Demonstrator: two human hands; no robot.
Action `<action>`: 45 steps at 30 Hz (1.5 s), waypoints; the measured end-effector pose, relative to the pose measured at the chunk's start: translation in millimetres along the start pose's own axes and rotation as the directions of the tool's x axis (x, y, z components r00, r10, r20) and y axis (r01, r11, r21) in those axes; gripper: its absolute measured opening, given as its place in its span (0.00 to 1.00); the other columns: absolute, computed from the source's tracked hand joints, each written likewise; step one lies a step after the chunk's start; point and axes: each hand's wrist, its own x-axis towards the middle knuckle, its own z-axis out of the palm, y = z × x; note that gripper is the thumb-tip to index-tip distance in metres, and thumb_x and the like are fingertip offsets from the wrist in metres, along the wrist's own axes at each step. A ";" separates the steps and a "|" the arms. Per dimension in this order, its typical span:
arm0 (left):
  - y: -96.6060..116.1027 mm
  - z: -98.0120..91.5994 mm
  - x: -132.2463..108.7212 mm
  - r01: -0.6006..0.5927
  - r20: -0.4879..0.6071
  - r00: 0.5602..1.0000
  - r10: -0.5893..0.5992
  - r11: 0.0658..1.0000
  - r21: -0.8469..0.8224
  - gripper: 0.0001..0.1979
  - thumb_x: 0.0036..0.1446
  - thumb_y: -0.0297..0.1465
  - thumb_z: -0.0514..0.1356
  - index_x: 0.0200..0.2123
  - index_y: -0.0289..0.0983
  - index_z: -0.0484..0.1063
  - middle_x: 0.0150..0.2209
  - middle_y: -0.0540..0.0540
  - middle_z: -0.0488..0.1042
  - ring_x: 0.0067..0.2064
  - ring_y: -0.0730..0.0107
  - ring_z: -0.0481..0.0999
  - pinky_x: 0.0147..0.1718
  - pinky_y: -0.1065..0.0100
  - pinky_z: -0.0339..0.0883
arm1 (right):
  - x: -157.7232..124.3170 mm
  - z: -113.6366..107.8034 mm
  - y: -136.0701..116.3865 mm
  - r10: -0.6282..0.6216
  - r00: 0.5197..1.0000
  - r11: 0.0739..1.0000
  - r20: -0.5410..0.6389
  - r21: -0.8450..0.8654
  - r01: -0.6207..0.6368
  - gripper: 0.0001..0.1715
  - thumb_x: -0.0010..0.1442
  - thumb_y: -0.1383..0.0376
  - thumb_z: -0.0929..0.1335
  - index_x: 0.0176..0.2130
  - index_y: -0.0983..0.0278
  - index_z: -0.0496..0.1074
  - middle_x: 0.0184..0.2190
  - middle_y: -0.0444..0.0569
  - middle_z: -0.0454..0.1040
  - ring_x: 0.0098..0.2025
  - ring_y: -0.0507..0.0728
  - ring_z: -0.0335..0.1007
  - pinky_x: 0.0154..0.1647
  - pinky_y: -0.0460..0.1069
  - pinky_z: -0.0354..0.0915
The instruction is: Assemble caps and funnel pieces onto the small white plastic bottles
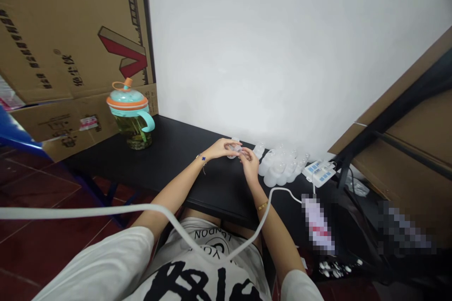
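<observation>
Above the black table, my left hand and my right hand meet around a small translucent piece. The fingers of both hands are closed on it, and they partly cover it. Another clear, rounded piece shows just behind my left fingertips. Right of my right hand stands a cluster of several translucent white domed pieces, with a single one at its left side near the wall.
A pitcher with an orange and teal lid stands at the left beside cardboard. At the right are a white power strip and a pixelated object. A white cable crosses in front.
</observation>
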 end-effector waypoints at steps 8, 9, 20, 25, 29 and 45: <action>-3.0 -1.9 2.4 0.014 0.080 0.997 -0.005 0.994 -0.111 0.32 0.41 0.34 0.76 0.52 0.34 0.77 0.50 0.38 0.78 0.34 0.70 0.81 0.37 0.69 0.74 | -0.5 0.3 -3.0 -0.014 1.000 1.000 -0.004 0.016 0.014 0.20 0.52 0.57 0.71 0.44 0.63 0.77 0.39 0.51 0.80 0.41 0.59 0.77 0.40 0.51 0.73; -3.4 -1.0 2.6 0.016 0.092 0.996 -0.006 0.993 -0.116 0.32 0.42 0.34 0.76 0.52 0.35 0.76 0.50 0.39 0.78 0.34 0.70 0.81 0.37 0.69 0.74 | -0.3 0.4 -2.5 -0.014 1.000 1.000 -0.006 0.008 0.014 0.20 0.52 0.57 0.71 0.44 0.63 0.77 0.40 0.51 0.80 0.41 0.59 0.77 0.40 0.52 0.73; -5.2 -0.2 4.6 -0.008 -0.046 0.999 -0.002 0.973 -0.229 0.28 0.42 0.30 0.74 0.48 0.36 0.70 0.49 0.43 0.75 0.34 0.75 0.79 0.34 0.73 0.73 | -0.1 -1.3 -2.2 0.000 0.999 0.999 -0.047 0.036 0.001 0.20 0.55 0.57 0.70 0.45 0.63 0.76 0.45 0.54 0.81 0.43 0.59 0.78 0.36 0.50 0.73; 2.2 -0.4 3.1 0.001 -0.061 0.998 -0.024 0.932 -0.364 0.31 0.41 0.30 0.75 0.50 0.38 0.70 0.56 0.39 0.73 0.48 0.60 0.81 0.42 0.65 0.75 | -0.3 -1.9 -7.3 0.021 0.997 0.989 -0.075 0.149 -0.010 0.23 0.55 0.53 0.72 0.46 0.63 0.77 0.48 0.55 0.80 0.45 0.60 0.78 0.29 0.46 0.71; 9.3 -0.9 -0.3 0.011 -0.065 0.997 -0.041 0.910 -0.415 0.33 0.41 0.31 0.76 0.52 0.37 0.72 0.61 0.35 0.71 0.51 0.56 0.80 0.42 0.66 0.76 | 0.5 -3.6 -9.0 0.008 0.994 0.987 -0.109 0.158 0.009 0.26 0.54 0.52 0.73 0.48 0.62 0.79 0.51 0.54 0.79 0.43 0.59 0.77 0.29 0.47 0.73; 3.4 -7.5 -0.5 0.068 -0.020 0.995 -0.097 0.816 -0.574 0.31 0.54 0.42 0.69 0.58 0.34 0.73 0.56 0.32 0.77 0.43 0.60 0.82 0.40 0.65 0.76 | -0.2 -4.7 -12.0 0.137 0.991 0.929 0.001 0.346 -0.129 0.25 0.52 0.53 0.76 0.46 0.62 0.79 0.42 0.51 0.81 0.30 0.52 0.75 0.24 0.44 0.70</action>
